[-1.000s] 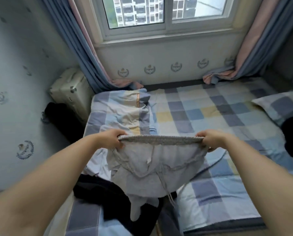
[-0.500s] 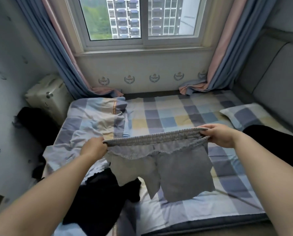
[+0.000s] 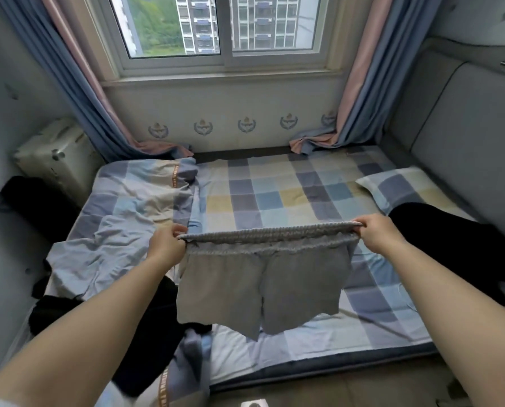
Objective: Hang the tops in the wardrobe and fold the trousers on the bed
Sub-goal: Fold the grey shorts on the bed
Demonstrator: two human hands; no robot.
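I hold the grey shorts (image 3: 260, 283) in mid-frame, above the near part of the bed (image 3: 274, 198); my left hand (image 3: 166, 245) and right hand (image 3: 377, 233) each keep a pinching grip on one end of the stretched waistband, legs hanging free. Open checked sheet lies beyond them. A rumpled quilt (image 3: 121, 218) fills centre left, dark clothes (image 3: 145, 327) lower left, a pillow (image 3: 407, 189) right, the window (image 3: 224, 27) on top.

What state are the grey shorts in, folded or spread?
Spread, not folded: the grey shorts hang full length above the bed, waistband stretched between left hand and right hand, both legs dangling side by side.
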